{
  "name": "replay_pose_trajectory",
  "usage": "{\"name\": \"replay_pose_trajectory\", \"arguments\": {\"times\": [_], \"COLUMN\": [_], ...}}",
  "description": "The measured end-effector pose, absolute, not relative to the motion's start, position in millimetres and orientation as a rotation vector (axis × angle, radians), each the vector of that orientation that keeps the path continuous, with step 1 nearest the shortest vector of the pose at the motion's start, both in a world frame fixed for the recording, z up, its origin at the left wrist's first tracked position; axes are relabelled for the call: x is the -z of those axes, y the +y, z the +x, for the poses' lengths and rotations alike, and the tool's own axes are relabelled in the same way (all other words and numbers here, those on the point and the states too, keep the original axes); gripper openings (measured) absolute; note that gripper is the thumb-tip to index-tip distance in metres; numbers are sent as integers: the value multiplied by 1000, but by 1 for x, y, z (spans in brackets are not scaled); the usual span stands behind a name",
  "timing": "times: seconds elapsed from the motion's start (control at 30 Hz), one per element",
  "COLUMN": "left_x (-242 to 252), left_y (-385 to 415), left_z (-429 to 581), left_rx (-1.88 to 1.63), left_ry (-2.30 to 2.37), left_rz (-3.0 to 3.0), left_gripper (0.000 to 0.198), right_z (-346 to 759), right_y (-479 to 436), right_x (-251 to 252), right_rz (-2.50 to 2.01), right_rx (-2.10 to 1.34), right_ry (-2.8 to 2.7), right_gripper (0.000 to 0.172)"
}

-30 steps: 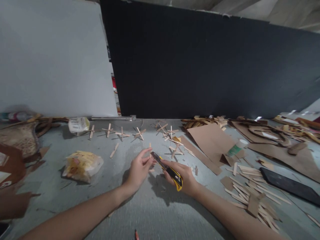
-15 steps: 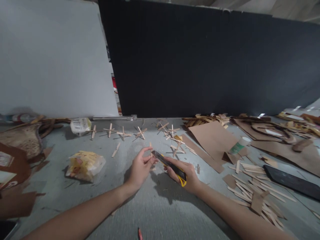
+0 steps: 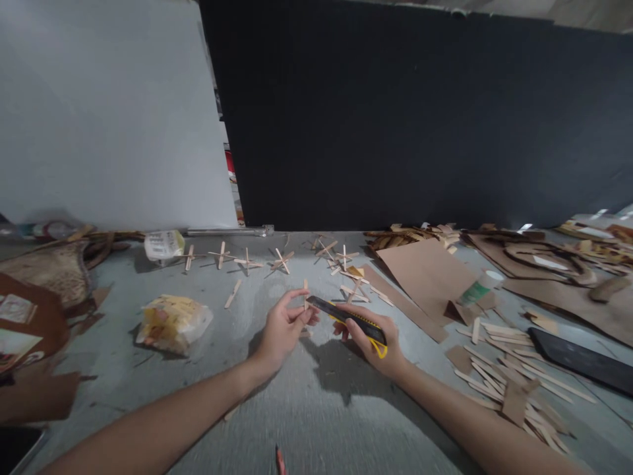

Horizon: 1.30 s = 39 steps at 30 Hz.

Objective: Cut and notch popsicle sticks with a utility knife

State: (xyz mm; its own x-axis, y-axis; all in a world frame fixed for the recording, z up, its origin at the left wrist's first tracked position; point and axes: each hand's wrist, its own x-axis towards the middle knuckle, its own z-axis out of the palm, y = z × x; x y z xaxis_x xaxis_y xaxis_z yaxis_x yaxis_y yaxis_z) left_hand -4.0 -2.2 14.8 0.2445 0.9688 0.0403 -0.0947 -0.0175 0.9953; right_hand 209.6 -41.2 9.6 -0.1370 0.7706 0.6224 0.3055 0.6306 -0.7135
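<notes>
In the head view, my left hand pinches a short wooden craft stick upright between thumb and fingers. My right hand is wrapped round a black and yellow utility knife. The knife's front end points left and meets the stick near my left fingertips; the blade itself is too small to make out. Beyond my hands, several crossed-stick pieces stand in a row on the grey table. A loose stick lies to the left of them.
A plastic bag sits at left, with a white container behind it. At right are brown cardboard, a glue bottle, a pile of craft sticks and a black phone. A dark panel stands behind.
My right hand has shifted slightly right and turned, with the knife lying flatter and its thumb now along the handle. The left hand keeps its pinch on the stick. The whole view has shifted slightly.
</notes>
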Motion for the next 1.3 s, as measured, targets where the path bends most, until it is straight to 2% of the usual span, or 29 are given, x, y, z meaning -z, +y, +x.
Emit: {"name": "replay_pose_trajectory", "arguments": {"times": [0.2, 0.4, 0.5, 0.6, 0.73, 1.3], "left_x": [-14, -15, -13, -11, -11, -14], "left_y": [-2, -3, -8, -14, -22, -27], "left_z": [-4, -3, 0, 1, 1, -1], "left_rx": [-1083, -1081, -1067, -1052, -967, -951], "left_ry": [944, 959, 935, 903, 807, 774], "left_rz": [1258, 1260, 1348, 1453, 1720, 1887], "left_gripper": [72, 78, 75, 64, 47, 50], "right_z": [212, 212, 211, 208, 207, 209], "right_y": [-44, -42, -40, -38, -35, -36], "right_x": [-3, 5, 7, 5, 0, 2], "right_rz": [-881, -846, -847, -833, -867, -853], "right_rx": [-335, 38, 179, 142, 175, 179], "right_ry": [-1749, -1757, -1800, -1950, -2063, -2129], "right_gripper": [23, 25, 27, 29, 18, 12]}}
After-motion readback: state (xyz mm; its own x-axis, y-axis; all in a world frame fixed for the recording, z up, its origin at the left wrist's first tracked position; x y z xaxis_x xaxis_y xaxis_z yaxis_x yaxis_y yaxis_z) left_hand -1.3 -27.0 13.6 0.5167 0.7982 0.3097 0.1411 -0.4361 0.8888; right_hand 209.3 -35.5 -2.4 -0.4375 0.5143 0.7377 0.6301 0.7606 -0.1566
